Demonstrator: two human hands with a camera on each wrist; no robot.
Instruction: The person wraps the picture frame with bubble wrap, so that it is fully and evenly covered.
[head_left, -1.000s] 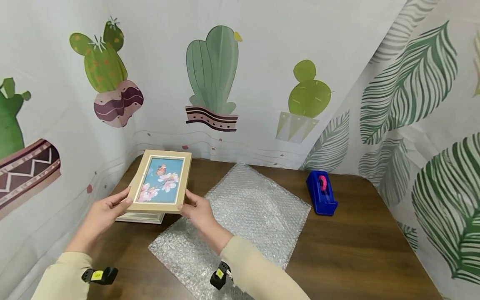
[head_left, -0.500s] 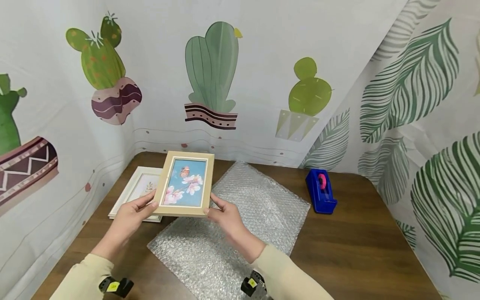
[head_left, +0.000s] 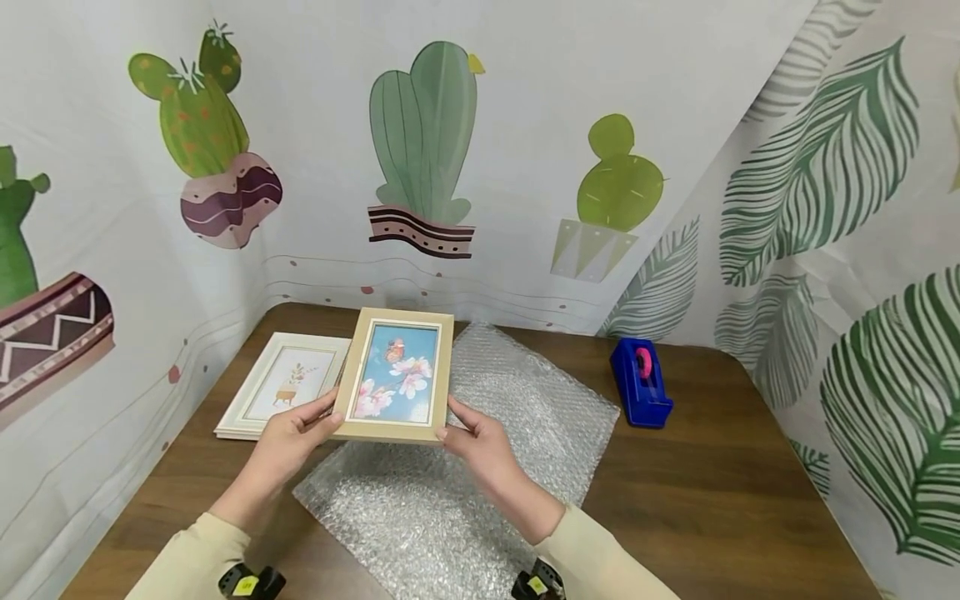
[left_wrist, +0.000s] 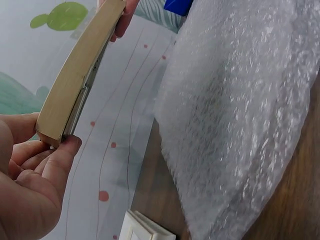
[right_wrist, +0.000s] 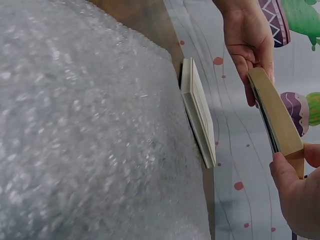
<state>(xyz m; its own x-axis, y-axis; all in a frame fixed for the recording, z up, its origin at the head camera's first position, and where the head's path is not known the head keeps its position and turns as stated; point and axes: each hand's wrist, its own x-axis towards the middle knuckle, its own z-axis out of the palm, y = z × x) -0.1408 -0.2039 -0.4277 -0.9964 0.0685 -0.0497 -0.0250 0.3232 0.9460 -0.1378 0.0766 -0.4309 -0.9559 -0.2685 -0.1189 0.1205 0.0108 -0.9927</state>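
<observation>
The tan frame (head_left: 393, 375) is up in the air, pinched at its two lower corners by the left hand (head_left: 288, 440) and the right hand (head_left: 483, 446), thumbs against the near edge; both wrist views show a gap between it and the bubble wrap (head_left: 420, 500) below. The white frame (head_left: 291, 379) lies flat near the table's left edge, just beside the wrap. The wrap's far corner reaches the table's back edge, by the printed cloth (head_left: 525, 125), and its right corner ends just beside the tape dispenser (head_left: 642, 383). Past that, brown wood grain runs to the right edge of the table (head_left: 712, 492). The tan frame is a thick wood-toned rectangle round a blue flower picture; the wrap is a clear, glinting, pebbled diamond; the dispenser, glossy blue, carries a pink core.
</observation>
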